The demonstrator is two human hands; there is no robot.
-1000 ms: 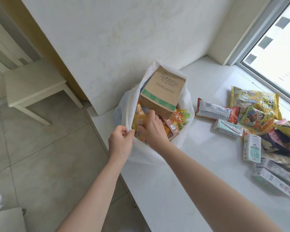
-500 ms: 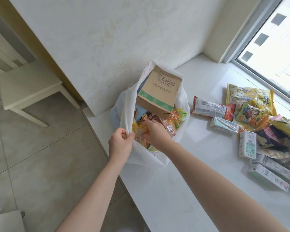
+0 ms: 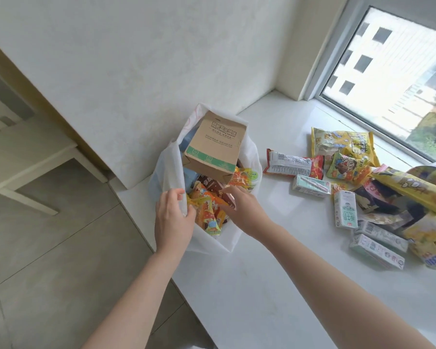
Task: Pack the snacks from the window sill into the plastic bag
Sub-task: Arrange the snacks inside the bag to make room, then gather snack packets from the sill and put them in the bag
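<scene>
White translucent plastic bag (image 3: 169, 170) on white window sill (image 3: 262, 285), holding brown cardboard box (image 3: 215, 147) and bright snack packets (image 3: 207, 210); left hand (image 3: 173, 220) pinches its rim, right hand (image 3: 244, 210) loose-fingered over the packets, gripping nothing.

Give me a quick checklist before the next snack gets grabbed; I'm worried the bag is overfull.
1. Plastic bag mouth open: ok.
2. Left hand has a grip on the bag's near rim: ok.
3. Right hand free of any snack: ok.
4. Room left in the bag: not ok; the cardboard box sticks out above the rim.
5. Snacks left on the sill: ok, the red packet lies nearest.
</scene>
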